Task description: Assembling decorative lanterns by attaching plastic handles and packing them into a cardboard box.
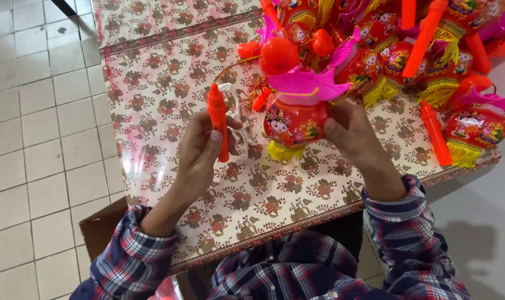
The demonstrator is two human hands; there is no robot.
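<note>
left hand (199, 153): fingers curled around an orange handle (218, 119), thumb pressed on its lower part, handle near upright, above the table
right hand (349, 133): fingers wrapped around the right side of a red lantern (290, 125), thumb on its front edge; other fingertips hidden behind it, so grip depth is hard to tell
lantern: held just above the table between both hands, yellow fringe (283, 151) hanging below, pink wing piece (308, 82) and red ball (278, 55) on top
wire: thin curved wire (235, 65) runs from the handle top towards the ball
white cord (238, 119): bunched just right of the handle, between the hands
pile (430, 50): more red lanterns and orange handles heaped at the table's far right
table (169, 83): floral cloth, shiny
floor (35, 111): pale tiles on the left
box (99, 228): brown cardboard, under the left sleeve
</note>
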